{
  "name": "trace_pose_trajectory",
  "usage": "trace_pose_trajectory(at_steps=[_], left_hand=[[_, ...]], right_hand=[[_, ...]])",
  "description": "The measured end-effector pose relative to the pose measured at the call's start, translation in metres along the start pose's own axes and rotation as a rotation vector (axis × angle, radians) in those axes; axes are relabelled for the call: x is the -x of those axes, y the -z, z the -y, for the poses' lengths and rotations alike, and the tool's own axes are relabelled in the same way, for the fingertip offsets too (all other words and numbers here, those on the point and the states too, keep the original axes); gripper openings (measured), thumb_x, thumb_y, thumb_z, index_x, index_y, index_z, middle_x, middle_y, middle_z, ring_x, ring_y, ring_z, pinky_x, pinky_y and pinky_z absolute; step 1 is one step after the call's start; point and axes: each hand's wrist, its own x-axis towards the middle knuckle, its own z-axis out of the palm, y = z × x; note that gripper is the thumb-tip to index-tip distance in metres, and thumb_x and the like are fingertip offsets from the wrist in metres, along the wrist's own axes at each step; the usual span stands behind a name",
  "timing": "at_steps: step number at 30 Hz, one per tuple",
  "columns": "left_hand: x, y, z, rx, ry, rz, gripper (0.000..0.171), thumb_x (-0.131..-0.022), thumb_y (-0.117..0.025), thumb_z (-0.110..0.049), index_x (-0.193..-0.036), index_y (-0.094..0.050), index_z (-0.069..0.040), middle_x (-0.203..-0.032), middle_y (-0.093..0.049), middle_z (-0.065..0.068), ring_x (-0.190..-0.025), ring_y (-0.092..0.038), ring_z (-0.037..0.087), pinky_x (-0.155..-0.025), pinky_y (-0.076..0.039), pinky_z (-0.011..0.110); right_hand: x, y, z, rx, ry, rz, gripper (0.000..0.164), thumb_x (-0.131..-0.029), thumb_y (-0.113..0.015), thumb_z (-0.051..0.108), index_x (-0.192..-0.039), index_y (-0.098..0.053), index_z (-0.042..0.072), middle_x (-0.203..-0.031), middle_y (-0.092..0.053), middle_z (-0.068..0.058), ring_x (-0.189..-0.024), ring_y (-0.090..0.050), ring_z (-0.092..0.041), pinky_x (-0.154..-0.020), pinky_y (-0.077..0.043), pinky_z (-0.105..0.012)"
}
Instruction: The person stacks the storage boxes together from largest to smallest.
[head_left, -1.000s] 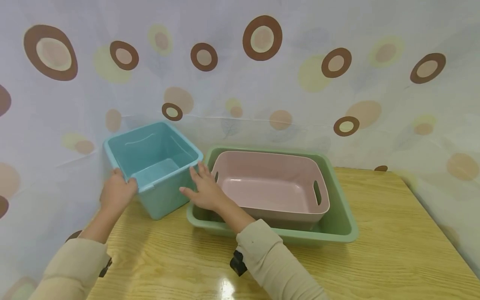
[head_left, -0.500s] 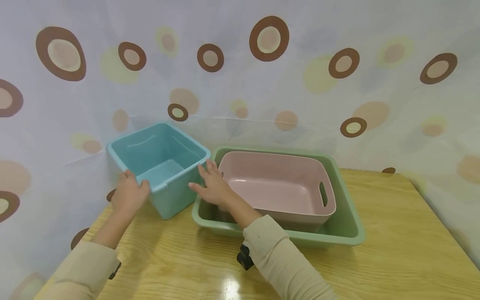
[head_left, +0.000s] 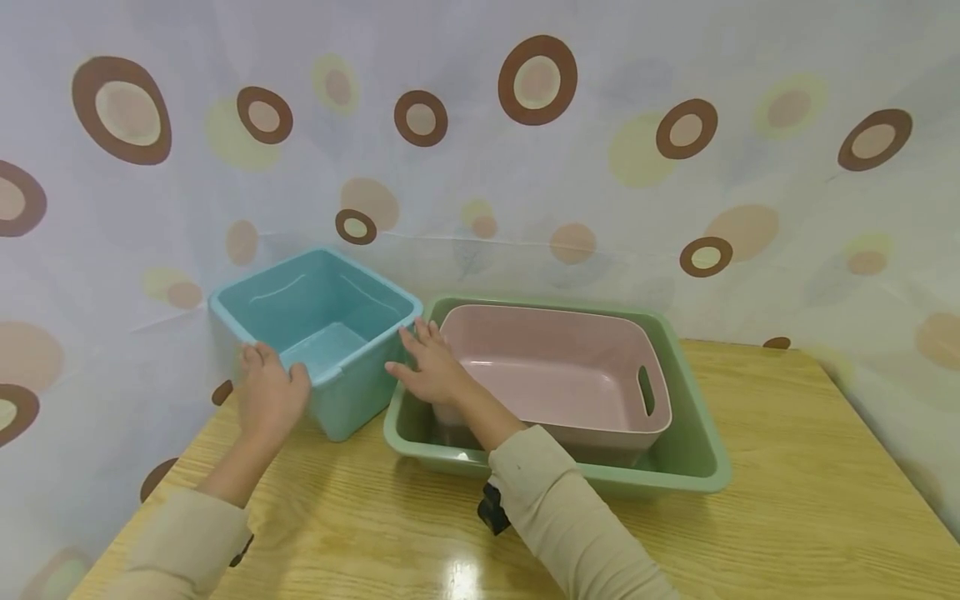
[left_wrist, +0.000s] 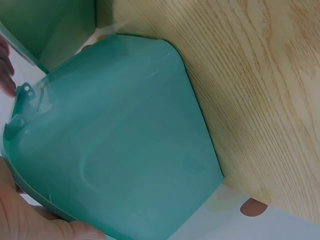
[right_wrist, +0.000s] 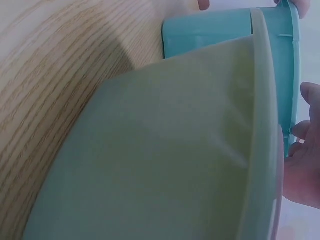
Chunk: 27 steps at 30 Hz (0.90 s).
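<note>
A blue plastic bin point(head_left: 360, 387) stands at the table's left, near the patterned backdrop. At its near-left rim, my left hand point(head_left: 272, 396) has its fingers laid over the edge and its thumb apart from them; the left wrist view shows the bin's outer wall point(left_wrist: 130, 130) with the left hand point(left_wrist: 30, 215) along the rim. My right hand point(head_left: 435, 371) reaches over a green basin point(head_left: 705, 442), fingers spread and fingertips at the blue bin's right rim. Inside the green basin sits a pink basket point(head_left: 555, 358) with handle slots. The right wrist view shows the right hand point(right_wrist: 305, 150) beside the blue rim.
A wood-grain table point(head_left: 795, 483) carries all the containers. White fabric point(head_left: 465, 183) with brown and beige circles hangs behind and on both sides. The green basin stands close against the blue bin's right side.
The head view has shifted slightly. My left hand has moved a little to the right along the blue bin's rim, its fingers loosening. The green basin and pink basket stay in place.
</note>
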Motion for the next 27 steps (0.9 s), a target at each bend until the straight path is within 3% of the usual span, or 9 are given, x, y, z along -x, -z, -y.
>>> trace_pose_trajectory(at_steps=[4, 12, 18, 27], left_hand=[[0.002, -0.006, -0.003, 0.028, -0.029, -0.023, 0.065, -0.090, -0.027, -0.017, -0.137, -0.005, 0.022, -0.145, 0.008, 0.040, -0.137, 0.006, 0.052, -0.110, -0.012, 0.063], [0.006, -0.012, -0.010, 0.023, -0.053, -0.021, 0.062, -0.091, -0.024, -0.016, -0.140, -0.009, 0.019, -0.146, 0.006, 0.039, -0.135, 0.013, 0.054, -0.108, -0.012, 0.065], [0.004, -0.016, -0.016, 0.020, -0.074, 0.003, 0.058, -0.092, -0.025, -0.017, -0.138, -0.021, 0.019, -0.146, 0.006, 0.040, -0.131, 0.019, 0.056, -0.107, -0.008, 0.068], [0.008, -0.019, -0.023, -0.049, -0.115, 0.011, 0.057, -0.094, -0.026, -0.020, -0.134, -0.030, 0.019, -0.143, -0.001, 0.044, -0.128, 0.016, 0.061, -0.107, -0.001, 0.068]], right_hand=[[0.000, -0.001, -0.001, -0.013, -0.009, 0.001, 0.066, -0.096, -0.045, 0.035, -0.147, -0.020, 0.002, -0.156, -0.003, -0.017, -0.144, 0.001, -0.037, -0.117, -0.005, -0.051], [0.005, -0.009, 0.002, -0.035, 0.004, 0.035, 0.068, -0.097, -0.043, 0.036, -0.147, -0.016, -0.001, -0.155, -0.006, -0.019, -0.144, -0.001, -0.036, -0.117, -0.004, -0.053], [0.008, -0.017, 0.007, -0.017, 0.024, 0.032, 0.064, -0.098, -0.039, 0.035, -0.147, -0.017, -0.001, -0.155, -0.009, -0.019, -0.144, -0.003, -0.036, -0.116, 0.000, -0.055], [0.018, -0.021, 0.021, 0.068, 0.102, 0.000, 0.061, -0.099, -0.039, 0.035, -0.147, -0.021, 0.002, -0.155, -0.011, -0.016, -0.145, -0.005, -0.031, -0.118, -0.010, -0.047]])
